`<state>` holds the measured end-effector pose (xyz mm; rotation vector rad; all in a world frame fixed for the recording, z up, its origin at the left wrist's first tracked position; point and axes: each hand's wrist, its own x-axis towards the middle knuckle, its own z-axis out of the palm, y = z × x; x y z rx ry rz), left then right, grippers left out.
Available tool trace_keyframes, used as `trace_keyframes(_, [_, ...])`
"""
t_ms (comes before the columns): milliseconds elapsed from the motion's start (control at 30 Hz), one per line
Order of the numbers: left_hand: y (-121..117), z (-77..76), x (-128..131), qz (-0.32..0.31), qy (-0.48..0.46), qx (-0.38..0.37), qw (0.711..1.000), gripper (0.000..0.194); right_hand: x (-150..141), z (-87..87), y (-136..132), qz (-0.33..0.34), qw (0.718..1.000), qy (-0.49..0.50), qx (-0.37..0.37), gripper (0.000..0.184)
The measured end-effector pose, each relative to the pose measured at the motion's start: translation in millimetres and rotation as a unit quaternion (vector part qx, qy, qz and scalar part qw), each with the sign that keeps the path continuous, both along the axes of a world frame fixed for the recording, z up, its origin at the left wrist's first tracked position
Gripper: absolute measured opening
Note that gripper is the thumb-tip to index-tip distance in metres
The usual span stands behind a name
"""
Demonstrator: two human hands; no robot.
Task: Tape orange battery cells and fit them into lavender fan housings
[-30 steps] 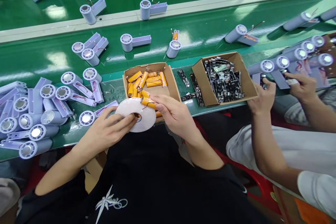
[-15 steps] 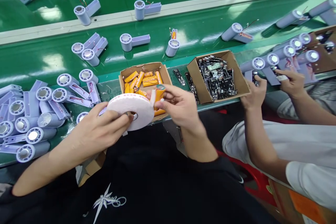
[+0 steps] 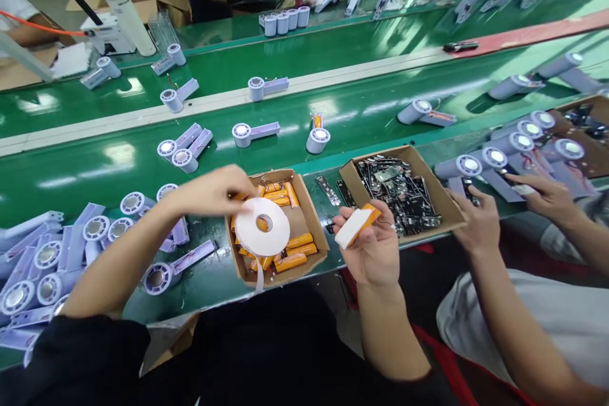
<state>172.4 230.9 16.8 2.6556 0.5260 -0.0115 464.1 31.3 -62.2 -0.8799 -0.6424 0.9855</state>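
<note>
My left hand [image 3: 209, 189] holds a white roll of tape [image 3: 262, 226] by its upper edge, over the cardboard box of orange batteries [image 3: 314, 228]. A short tape tail hangs from the roll. My right hand [image 3: 372, 247] grips one orange battery with a white strip of tape along its side [image 3: 356, 226], held up to the right of that box. The two hands are apart, and the tape on the battery is separate from the roll.
A second cardboard box [image 3: 440, 193] of black circuit boards stands right of the battery box. Many lilac fan housings [image 3: 71, 247] lie at left and along the green conveyor belt [image 3: 361, 82]. A co-worker's hands [image 3: 480, 225] work on housings at right. Other people sit across the belt.
The hands have parted: my left hand carried the roll left over the battery box, my right hand drew away holding the taped battery. The camera tilted up, revealing people across the belt.
</note>
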Motion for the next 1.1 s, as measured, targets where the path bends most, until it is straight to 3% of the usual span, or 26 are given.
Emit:
trace_keyframes(67, [54,-17.6,24,0.163,0.005,0.079,0.984,0.04,-1,-2.6,3,-0.012,1.0,-0.022,0.013,0.047])
trace_keyframes(133, [94,-37.0,49,0.238,0.064,0.16,0.956,0.044,2,2.0,11,-0.022,0.997,-0.065,0.038,0.049])
trace_keyframes(233, [126,-53.5,77,0.204,0.182,0.204,0.94,0.044,10,17.6,23,-0.026,0.988,-0.134,0.075,0.044])
trace_keyframes(400, [138,-51.0,93,0.093,0.289,0.165,0.938,0.041,23,61.6,40,-0.053,0.953,-0.268,0.131,0.036])
trace_keyframes(500, [137,-49.3,96,0.086,0.298,0.184,0.933,0.043,23,88.5,78,-0.07,0.928,-0.336,0.144,0.028])
trace_keyframes(567, [134,-48.9,96,0.068,0.292,0.198,0.933,0.043,19,95.7,114,-0.026,0.922,-0.364,0.128,0.031])
trace_keyframes(667, [127,-48.8,95,0.036,0.271,0.213,0.938,0.045,11,83.5,174,0.065,0.91,-0.4,0.093,0.048])
trace_keyframes(833, [123,-49.1,107,0.066,0.258,0.236,0.935,0.042,7,34.6,240,0.12,0.893,-0.432,0.039,0.053])
trace_keyframes(933, [130,-49.0,117,0.063,0.275,0.216,0.935,0.037,13,14.7,252,0.129,0.885,-0.447,0.015,0.048])
trace_keyframes(1100, [138,-55.5,124,0.077,0.262,0.191,0.943,0.035,25,-0.9,249,0.139,0.878,-0.458,-0.02,0.047])
